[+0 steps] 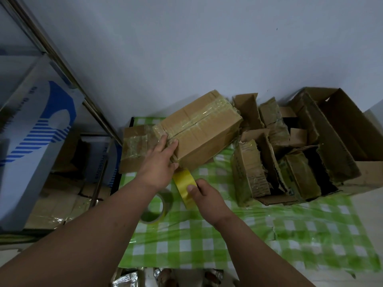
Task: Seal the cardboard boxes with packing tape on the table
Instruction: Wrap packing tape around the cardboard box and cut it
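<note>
The cardboard box (199,129) sits tilted on the green checked tablecloth (228,235), its near end raised toward the person, probably so tape can run over that end; its top seam already carries clear tape; the left hand (159,162) lies flat against the near end, fingers straight and pressed on the taped edge, seemingly steadying the box and bedding the strip; the right hand (207,195) pinches the yellow tape roll (184,189) between thumb and fingers just below the box, likely keeping the strip taut; both forearms reach forward, the left crossing above a second tape roll (157,206) lying on the cloth; a larger open box (331,137) of unsealed cartons stands at right
</note>
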Demonstrator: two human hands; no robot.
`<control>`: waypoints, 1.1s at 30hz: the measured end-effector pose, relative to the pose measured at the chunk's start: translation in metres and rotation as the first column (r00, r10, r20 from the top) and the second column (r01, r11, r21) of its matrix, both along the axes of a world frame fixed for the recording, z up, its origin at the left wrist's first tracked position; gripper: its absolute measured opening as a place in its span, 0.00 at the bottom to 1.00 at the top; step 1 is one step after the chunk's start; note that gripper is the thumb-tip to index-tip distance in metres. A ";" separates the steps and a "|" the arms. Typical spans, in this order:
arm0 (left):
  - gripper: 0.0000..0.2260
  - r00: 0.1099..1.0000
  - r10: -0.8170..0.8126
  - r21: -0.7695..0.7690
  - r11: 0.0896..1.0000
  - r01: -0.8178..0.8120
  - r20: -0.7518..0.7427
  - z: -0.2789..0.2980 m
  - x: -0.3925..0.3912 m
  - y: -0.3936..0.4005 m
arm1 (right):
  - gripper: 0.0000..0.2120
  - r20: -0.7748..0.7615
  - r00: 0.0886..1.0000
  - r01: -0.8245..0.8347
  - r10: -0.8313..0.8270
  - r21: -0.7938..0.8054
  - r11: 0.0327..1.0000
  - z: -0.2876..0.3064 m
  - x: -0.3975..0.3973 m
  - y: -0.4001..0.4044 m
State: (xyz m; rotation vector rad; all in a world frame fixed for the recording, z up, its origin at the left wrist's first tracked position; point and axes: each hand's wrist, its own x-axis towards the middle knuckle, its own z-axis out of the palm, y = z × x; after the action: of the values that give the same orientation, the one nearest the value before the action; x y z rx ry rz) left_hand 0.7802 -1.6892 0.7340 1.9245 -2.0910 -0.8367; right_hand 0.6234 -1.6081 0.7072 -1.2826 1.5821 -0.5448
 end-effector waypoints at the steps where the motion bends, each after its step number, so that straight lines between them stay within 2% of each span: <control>1: 0.31 1.000 0.001 -0.007 1.000 -0.001 0.001 -0.001 -0.001 0.000 | 0.15 -0.018 1.000 0.001 -0.001 -0.003 1.000 -0.002 0.000 0.001; 12: 0.31 0.999 -0.038 -0.010 0.999 0.038 0.006 -0.010 -0.001 0.000 | 0.17 -0.020 0.999 0.049 -0.049 0.015 0.999 -0.022 -0.003 0.006; 15: 0.32 0.991 -0.036 -0.050 0.998 0.030 -0.125 -0.011 0.000 0.000 | 0.14 0.092 0.996 0.013 -0.018 0.051 0.999 -0.022 -0.001 0.008; 17: 0.35 0.973 0.052 -0.066 0.995 -0.069 -0.226 -0.008 -0.004 0.004 | 0.12 0.190 0.981 0.016 -0.039 0.124 0.992 -0.024 -0.002 0.004; 19: 0.36 0.924 0.245 -0.048 0.961 -0.271 -0.293 -0.007 -0.011 0.013 | 0.10 0.283 0.955 0.026 -0.092 0.228 0.973 -0.026 -0.004 -0.001; 21: 0.29 0.817 0.450 0.073 0.887 -0.456 -0.361 -0.011 -0.016 0.021 | 0.09 0.308 0.945 0.021 -0.113 0.286 0.958 -0.030 -0.006 -0.004; 22: 0.25 0.767 0.521 0.165 0.851 -0.498 -0.374 -0.014 -0.019 0.025 | 0.08 0.297 0.950 0.013 -0.101 0.286 0.958 -0.031 -0.007 -0.005; 24: 0.21 0.688 0.602 0.345 0.798 -0.495 -0.406 -0.020 -0.023 0.031 | 0.06 0.252 0.965 0.007 -0.078 0.270 0.963 -0.032 -0.009 -0.006; 26: 0.16 0.616 0.643 0.453 0.762 -0.462 -0.455 -0.023 -0.026 0.037 | 0.08 0.239 0.966 0.034 -0.101 0.271 0.962 -0.034 -0.010 -0.004; 28: 0.13 0.568 0.656 0.488 0.752 -0.443 -0.497 -0.025 -0.029 0.041 | 0.07 0.246 0.960 0.052 -0.133 0.309 0.950 -0.036 -0.014 -0.003; 31: 0.17 0.549 0.675 0.509 0.736 -0.447 -0.493 -0.026 -0.030 0.042 | 0.04 0.280 0.930 0.123 -0.237 0.370 0.921 -0.036 -0.021 -0.004; 32: 0.19 0.544 0.681 0.512 0.730 -0.452 -0.490 -0.025 -0.031 0.042 | 0.05 0.233 0.942 0.154 -0.240 0.335 0.930 -0.038 -0.025 -0.005; 33: 0.19 0.542 0.685 0.514 0.726 -0.456 -0.487 -0.025 -0.031 0.041 | 0.06 0.111 0.977 0.149 -0.181 0.246 0.958 -0.042 -0.030 -0.006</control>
State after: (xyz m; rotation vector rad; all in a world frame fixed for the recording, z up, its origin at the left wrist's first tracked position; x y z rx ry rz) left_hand 0.7496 -1.6480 0.7091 1.8732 -0.8325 -1.4635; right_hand 0.5935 -1.6140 0.6653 -0.9230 1.5978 -0.5165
